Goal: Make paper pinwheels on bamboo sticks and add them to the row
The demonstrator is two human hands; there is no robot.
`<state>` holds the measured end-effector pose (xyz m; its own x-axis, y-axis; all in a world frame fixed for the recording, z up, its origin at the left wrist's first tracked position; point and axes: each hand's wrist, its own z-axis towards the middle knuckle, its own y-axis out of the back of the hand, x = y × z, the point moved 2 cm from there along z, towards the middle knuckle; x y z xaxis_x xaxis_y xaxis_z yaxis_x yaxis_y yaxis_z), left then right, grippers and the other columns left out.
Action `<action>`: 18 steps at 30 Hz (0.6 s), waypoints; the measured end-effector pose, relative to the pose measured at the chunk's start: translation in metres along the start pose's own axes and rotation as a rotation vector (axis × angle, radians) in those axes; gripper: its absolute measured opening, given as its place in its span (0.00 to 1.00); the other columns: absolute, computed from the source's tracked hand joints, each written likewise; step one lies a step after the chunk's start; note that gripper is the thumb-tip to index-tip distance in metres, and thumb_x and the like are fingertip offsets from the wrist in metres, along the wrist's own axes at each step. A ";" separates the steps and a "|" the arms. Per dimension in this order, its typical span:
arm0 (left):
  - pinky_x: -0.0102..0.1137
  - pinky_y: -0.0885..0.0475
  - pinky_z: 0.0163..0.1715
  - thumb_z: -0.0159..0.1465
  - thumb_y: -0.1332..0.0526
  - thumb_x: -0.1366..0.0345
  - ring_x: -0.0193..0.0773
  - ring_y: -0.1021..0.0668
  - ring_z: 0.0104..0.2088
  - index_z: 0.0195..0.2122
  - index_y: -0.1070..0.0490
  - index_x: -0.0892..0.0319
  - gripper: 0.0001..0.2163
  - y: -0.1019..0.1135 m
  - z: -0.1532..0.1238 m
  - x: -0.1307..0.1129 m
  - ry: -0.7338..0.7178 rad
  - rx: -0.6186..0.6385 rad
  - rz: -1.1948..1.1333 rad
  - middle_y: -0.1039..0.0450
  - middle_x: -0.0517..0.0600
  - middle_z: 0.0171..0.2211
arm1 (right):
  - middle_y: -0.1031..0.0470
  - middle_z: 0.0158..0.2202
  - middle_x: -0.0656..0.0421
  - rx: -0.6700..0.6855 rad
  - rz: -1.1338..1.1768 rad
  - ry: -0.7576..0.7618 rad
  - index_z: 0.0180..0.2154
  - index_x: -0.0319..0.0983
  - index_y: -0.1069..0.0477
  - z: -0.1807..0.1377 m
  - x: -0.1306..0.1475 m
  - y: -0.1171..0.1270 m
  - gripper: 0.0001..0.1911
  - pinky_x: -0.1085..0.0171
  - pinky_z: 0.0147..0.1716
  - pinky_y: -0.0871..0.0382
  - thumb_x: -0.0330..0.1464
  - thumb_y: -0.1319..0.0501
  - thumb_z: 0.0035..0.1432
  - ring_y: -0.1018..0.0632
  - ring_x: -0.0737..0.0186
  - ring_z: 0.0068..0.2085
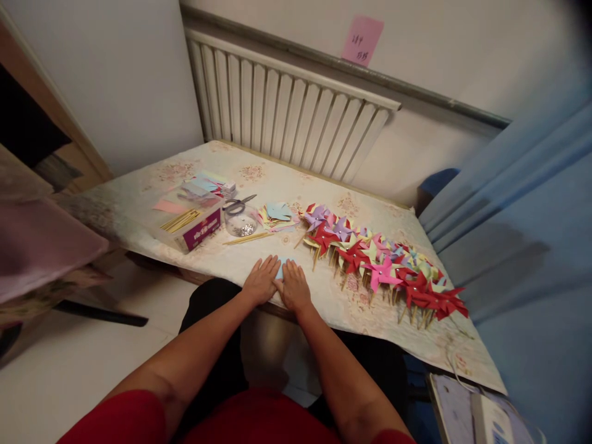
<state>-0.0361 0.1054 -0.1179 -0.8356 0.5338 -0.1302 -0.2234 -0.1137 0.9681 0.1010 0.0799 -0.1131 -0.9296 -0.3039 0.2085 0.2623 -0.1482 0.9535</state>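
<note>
Side by side at the table's front edge, both my hands lie flat on a piece of light blue paper (pixel 280 269), hiding most of it. My left hand (pixel 261 280) has its fingers stretched out, and so does my right hand (pixel 294 285); the thumbs meet. Beyond them are a few loose wooden sticks (pixel 248 238), a round clear dish (pixel 241 223) of small shiny pieces and a stack of cut paper (pixel 279 213) with a blue sheet on top. To the right stand many finished paper pinwheels (pixel 354 254) on sticks.
A purple-fronted box (pixel 202 229) of sticks, scissors (pixel 239 203), a pink sheet (pixel 169 206) and a pile of coloured paper (pixel 206 185) occupy the table's left. A radiator (pixel 287 105) lines the wall behind. A blue curtain (pixel 522 209) hangs at the right end.
</note>
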 end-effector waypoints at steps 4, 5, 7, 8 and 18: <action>0.47 0.50 0.65 0.69 0.55 0.54 0.47 0.45 0.68 0.66 0.44 0.62 0.28 -0.002 0.000 0.001 -0.003 -0.012 0.012 0.47 0.57 0.68 | 0.46 0.67 0.41 -0.003 -0.011 0.013 0.63 0.29 0.42 -0.003 -0.001 0.001 0.33 0.47 0.65 0.54 0.46 0.51 0.68 0.45 0.49 0.69; 0.47 0.50 0.65 0.69 0.55 0.54 0.47 0.45 0.68 0.66 0.44 0.63 0.28 -0.002 0.000 0.002 -0.003 -0.014 0.015 0.47 0.57 0.68 | 0.46 0.67 0.41 -0.005 -0.013 0.019 0.63 0.29 0.42 -0.003 -0.001 0.002 0.33 0.47 0.65 0.54 0.46 0.51 0.68 0.46 0.49 0.69; 0.47 0.50 0.65 0.69 0.55 0.54 0.47 0.45 0.68 0.66 0.43 0.63 0.27 -0.003 0.000 0.002 -0.004 -0.013 0.020 0.47 0.57 0.68 | 0.45 0.67 0.42 -0.013 -0.018 0.025 0.64 0.30 0.43 -0.005 -0.002 0.003 0.32 0.48 0.65 0.54 0.45 0.51 0.68 0.46 0.49 0.69; 0.47 0.50 0.65 0.69 0.55 0.54 0.47 0.45 0.68 0.66 0.43 0.62 0.27 -0.003 0.000 0.002 -0.004 -0.011 0.021 0.47 0.57 0.68 | 0.45 0.67 0.42 -0.018 -0.021 0.027 0.64 0.30 0.43 -0.006 -0.003 0.003 0.31 0.48 0.65 0.54 0.44 0.51 0.68 0.46 0.49 0.69; 0.47 0.50 0.65 0.69 0.53 0.54 0.47 0.43 0.68 0.66 0.42 0.60 0.27 0.000 0.001 0.005 -0.001 -0.015 0.024 0.46 0.57 0.68 | 0.45 0.67 0.41 -0.021 -0.031 0.070 0.64 0.29 0.43 -0.010 -0.006 0.004 0.34 0.46 0.65 0.53 0.47 0.50 0.66 0.45 0.47 0.68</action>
<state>-0.0399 0.1090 -0.1187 -0.8403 0.5316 -0.1063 -0.2104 -0.1390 0.9677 0.1101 0.0721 -0.1129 -0.9171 -0.3641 0.1620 0.2394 -0.1783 0.9544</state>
